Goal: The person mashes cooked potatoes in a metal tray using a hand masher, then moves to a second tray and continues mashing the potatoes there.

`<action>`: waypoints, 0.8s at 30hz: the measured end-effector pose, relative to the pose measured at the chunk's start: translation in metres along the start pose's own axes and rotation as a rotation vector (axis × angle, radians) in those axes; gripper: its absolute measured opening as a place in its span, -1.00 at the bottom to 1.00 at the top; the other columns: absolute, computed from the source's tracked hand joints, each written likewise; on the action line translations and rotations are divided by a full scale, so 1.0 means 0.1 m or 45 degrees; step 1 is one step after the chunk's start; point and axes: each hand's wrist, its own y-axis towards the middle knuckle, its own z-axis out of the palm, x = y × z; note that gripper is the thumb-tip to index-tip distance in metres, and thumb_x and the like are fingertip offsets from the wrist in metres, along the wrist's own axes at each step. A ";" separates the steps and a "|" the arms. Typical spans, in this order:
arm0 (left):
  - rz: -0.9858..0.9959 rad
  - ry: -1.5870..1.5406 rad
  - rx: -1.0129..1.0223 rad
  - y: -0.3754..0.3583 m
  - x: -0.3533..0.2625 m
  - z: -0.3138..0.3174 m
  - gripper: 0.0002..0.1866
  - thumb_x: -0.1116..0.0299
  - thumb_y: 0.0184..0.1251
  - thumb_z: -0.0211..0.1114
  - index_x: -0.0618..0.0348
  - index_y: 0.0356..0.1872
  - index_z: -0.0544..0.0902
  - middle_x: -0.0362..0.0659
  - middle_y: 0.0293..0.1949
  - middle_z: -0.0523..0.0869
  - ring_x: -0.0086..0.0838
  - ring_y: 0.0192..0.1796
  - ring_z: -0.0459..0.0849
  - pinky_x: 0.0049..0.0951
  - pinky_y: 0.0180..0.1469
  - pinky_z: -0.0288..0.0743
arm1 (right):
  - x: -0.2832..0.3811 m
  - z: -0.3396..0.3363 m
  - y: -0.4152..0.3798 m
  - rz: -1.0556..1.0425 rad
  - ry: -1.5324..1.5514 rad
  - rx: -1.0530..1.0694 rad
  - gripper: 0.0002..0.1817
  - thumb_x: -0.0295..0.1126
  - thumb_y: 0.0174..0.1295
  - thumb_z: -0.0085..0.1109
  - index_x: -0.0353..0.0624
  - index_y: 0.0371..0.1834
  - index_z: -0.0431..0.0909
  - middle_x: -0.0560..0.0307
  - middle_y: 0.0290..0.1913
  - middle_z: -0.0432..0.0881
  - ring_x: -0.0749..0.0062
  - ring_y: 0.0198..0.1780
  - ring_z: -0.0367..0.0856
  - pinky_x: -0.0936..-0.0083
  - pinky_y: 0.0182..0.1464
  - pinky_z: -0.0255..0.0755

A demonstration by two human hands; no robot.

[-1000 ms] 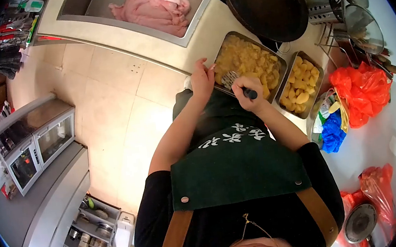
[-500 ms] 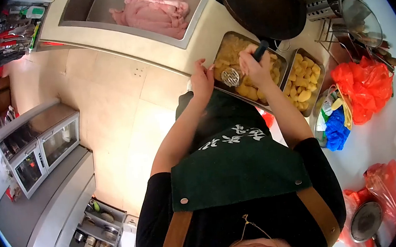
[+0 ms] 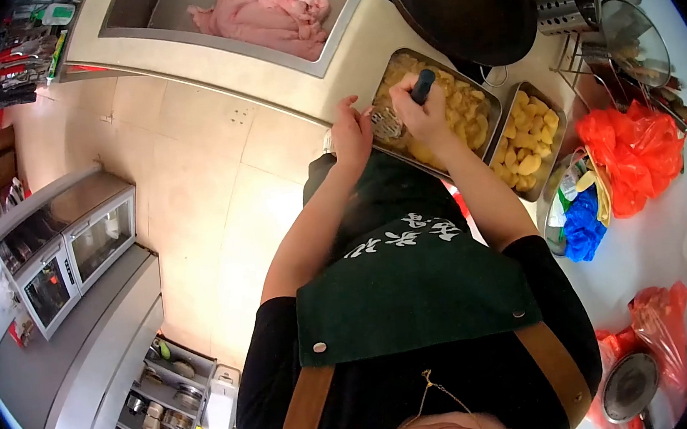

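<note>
My right hand [image 3: 421,116] is closed around the dark handle of a potato masher [image 3: 387,124]. The masher's metal head is down among the yellow potato pieces [image 3: 466,109] at the left end of a metal tray [image 3: 492,133]. Part of the potato there looks mashed, while chunks show toward the right. My left hand [image 3: 350,137] is at the tray's left corner, fingers apart and fingertips right at the rim, with nothing in its grasp. A smaller metal tray [image 3: 551,161] of potato chunks [image 3: 525,145] stands just to the right.
A large dark wok [image 3: 463,9] sits behind the trays. Pink raw meat [image 3: 276,12] lies in the sink [image 3: 319,64] at the upper left. Red plastic bags [image 3: 635,157], a blue bag [image 3: 583,227] and a wire rack [image 3: 575,64] are on the right.
The masher and my right hand have shifted left within the tray, with the handle now more upright. My left hand has stayed almost in place.
</note>
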 end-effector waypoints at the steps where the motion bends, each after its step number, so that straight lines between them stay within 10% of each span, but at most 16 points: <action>1: 0.001 -0.004 -0.002 0.00 0.00 0.00 -0.67 0.37 0.23 0.27 0.23 -0.05 0.43 -0.08 -0.64 0.51 -0.17 -0.57 0.52 -0.25 -0.48 0.36 | -0.03 -0.02 0.02 0.029 -0.004 -0.012 -0.82 -0.51 0.25 0.03 -0.18 -0.53 0.36 0.27 -0.63 0.41 0.70 -0.63 0.32 0.68 -0.57 0.20; 11: 0.050 0.031 0.007 0.01 0.01 0.01 -0.66 0.35 0.24 0.27 0.24 -0.03 0.42 -0.07 -0.64 0.50 -0.17 -0.57 0.51 -0.24 -0.48 0.36 | 0.39 -0.33 -0.09 0.361 0.186 0.007 -0.77 -0.47 0.21 0.09 -0.16 -0.61 0.36 0.35 -0.67 0.35 0.70 -0.63 0.28 0.66 -0.57 0.14; 24: 0.031 0.030 0.008 0.01 -0.03 -0.01 -0.66 0.34 0.25 0.26 0.23 -0.03 0.42 -0.06 -0.61 0.51 -0.16 -0.55 0.53 -0.25 -0.47 0.38 | 0.11 -0.35 -0.37 -0.156 -0.370 -0.268 -0.74 -0.50 0.20 0.12 -0.18 -0.60 0.27 0.31 -0.70 0.23 0.61 -0.64 0.15 0.55 -0.59 0.06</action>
